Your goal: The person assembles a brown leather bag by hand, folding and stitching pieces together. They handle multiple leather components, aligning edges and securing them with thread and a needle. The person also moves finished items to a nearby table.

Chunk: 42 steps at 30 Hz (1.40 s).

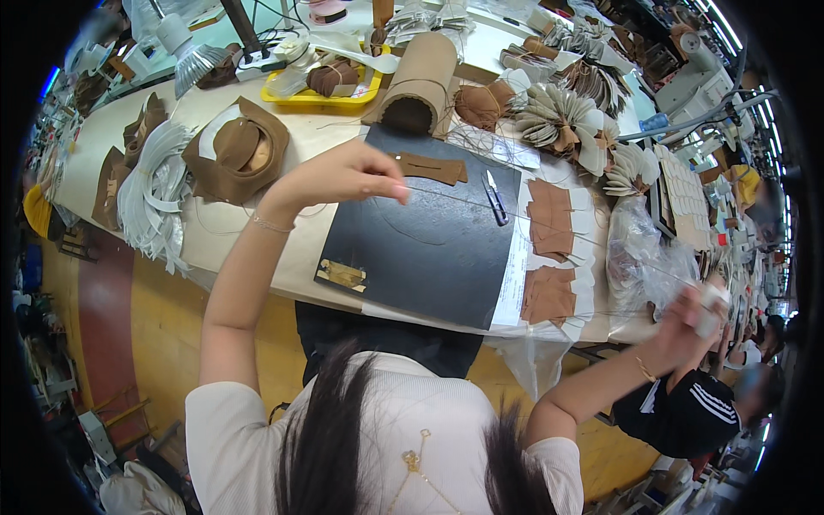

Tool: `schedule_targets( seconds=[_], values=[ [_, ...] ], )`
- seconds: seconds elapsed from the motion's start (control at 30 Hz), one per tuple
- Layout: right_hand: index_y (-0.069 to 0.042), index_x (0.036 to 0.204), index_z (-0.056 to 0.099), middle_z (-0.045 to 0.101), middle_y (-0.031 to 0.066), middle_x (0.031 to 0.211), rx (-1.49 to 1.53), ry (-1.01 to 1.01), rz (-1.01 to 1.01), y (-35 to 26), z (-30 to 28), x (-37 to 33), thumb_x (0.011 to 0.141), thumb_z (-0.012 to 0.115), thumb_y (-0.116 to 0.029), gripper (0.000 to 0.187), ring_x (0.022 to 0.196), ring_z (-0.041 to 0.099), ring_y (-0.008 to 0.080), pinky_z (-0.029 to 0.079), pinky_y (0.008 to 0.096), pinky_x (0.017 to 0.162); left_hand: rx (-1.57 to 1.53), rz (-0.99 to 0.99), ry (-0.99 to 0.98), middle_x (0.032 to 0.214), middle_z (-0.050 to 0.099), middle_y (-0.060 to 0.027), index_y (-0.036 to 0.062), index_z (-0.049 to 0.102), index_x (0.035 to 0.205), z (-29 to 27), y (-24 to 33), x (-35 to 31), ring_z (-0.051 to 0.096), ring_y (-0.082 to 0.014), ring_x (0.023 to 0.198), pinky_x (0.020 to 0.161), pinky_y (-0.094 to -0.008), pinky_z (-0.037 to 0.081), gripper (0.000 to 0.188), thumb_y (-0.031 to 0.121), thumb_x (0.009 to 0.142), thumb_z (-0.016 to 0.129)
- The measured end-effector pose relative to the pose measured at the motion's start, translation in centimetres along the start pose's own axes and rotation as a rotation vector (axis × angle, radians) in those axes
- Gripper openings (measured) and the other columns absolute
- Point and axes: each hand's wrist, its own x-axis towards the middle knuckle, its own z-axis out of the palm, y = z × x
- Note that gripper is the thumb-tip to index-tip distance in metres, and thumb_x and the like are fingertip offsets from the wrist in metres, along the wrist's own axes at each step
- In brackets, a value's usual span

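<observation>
My left hand is raised over the black mat, thumb and fingertips pinched on a thin thread. The thread stretches across the mat toward my right hand, held far out to the right past the table edge. Motion blurs that hand; its fingers are bent around a small whitish thing whose kind I cannot make out. Just beyond my left fingertips, brown leather strips lie on the mat. Thread snips rest at the mat's right side.
Stacks of brown leather pieces lie on the right beside a clear plastic bag. A brown roll and yellow tray stand behind the mat. White strips and a lamp are left. Another person is at right.
</observation>
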Motion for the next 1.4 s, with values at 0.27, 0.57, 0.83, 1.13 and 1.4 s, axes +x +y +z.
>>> schedule_targets(
  seconds=[0.27,0.57,0.83,1.13,1.4],
  values=[
    [0.006,0.112,0.055,0.057,0.0103,0.106,-0.505,0.134,-0.156,-10.7,-3.0,-1.3,0.094,0.052,-0.004,0.021,0.080,0.054,0.0151,0.041,0.0396,0.105,-0.199,-0.196,0.208,0.060,0.047,0.0045,0.0004,0.069,0.079,-3.8,-6.6,-2.1,0.036,-0.0048,0.054,0.048,-0.0203,0.026,0.024,0.024,0.086,0.067],
    [0.004,0.120,0.053,0.060,0.0114,0.118,-1.524,0.356,0.126,-10.1,-5.2,-3.4,0.094,0.052,-0.006,0.028,0.114,0.054,0.0173,0.036,0.0293,0.102,-0.242,-0.062,0.140,0.078,0.054,-0.0009,0.0004,0.064,0.066,-0.5,-6.3,-1.7,0.049,-0.0095,0.068,0.064,-0.0240,0.041,0.034,0.025,0.089,0.060],
    [0.000,0.120,0.049,0.063,0.0151,0.096,-1.043,0.186,-0.188,-6.6,-1.5,-2.6,0.096,0.051,-0.016,0.029,0.077,0.065,0.0220,0.056,0.0362,0.074,0.749,0.071,0.297,0.084,0.063,-0.0135,0.0015,0.068,0.088,3.3,-7.3,3.8,0.059,-0.0336,0.090,0.080,-0.0411,0.047,0.029,0.029,0.081,0.069],
    [-0.005,0.111,0.052,0.061,0.0095,0.074,-0.300,0.238,0.487,21.2,1.9,-4.9,0.096,0.050,-0.011,0.017,0.050,0.057,0.0155,0.057,0.0347,0.064,1.289,0.365,0.322,0.082,0.066,-0.0111,0.0042,0.065,0.077,4.9,-11.4,11.1,0.064,-0.0272,0.083,0.071,-0.0364,0.052,0.016,0.020,0.074,0.064],
    [-0.008,0.104,0.053,0.060,0.0057,0.082,-0.119,0.362,0.558,28.6,1.9,-8.1,0.095,0.054,-0.015,0.011,0.077,0.062,0.0177,0.052,0.0418,0.085,0.872,0.289,0.855,0.098,0.057,-0.0104,0.0048,0.065,0.085,2.4,-8.9,3.7,0.061,-0.0260,0.079,0.073,-0.0375,0.050,0.011,0.012,0.076,0.066]
  ],
)
